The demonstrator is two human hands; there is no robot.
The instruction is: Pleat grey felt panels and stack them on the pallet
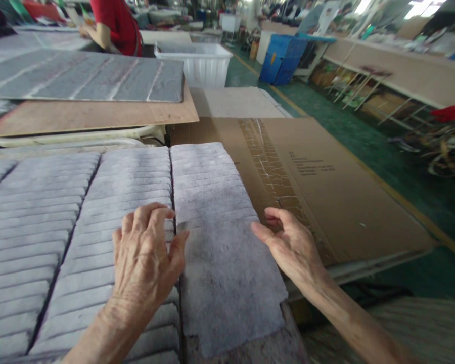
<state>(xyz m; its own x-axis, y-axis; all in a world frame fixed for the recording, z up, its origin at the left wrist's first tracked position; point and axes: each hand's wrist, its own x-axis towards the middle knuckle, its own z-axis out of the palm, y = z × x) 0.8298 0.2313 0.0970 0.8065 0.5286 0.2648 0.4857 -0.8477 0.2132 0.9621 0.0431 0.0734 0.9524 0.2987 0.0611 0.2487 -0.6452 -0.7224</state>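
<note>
Overlapping grey felt pieces [132, 182] lie in rows across the table in front of me. My left hand [146, 255] rests flat on the middle row, fingers spread, its thumb touching the left edge of the top felt sheet [227, 273] of the right-hand row. My right hand [286, 242] lies at that sheet's right edge, thumb along the edge and fingers curled under it against the brown cardboard [326, 192]. I cannot see whether those fingers grip the sheet.
A flattened cardboard box lies to the right of the felt. Behind stands a raised board [98, 116] with more grey felt [83, 76], a white plastic tub [200, 60], and a person in a red top [116, 25]. Green floor [364, 131] and long benches run on the right.
</note>
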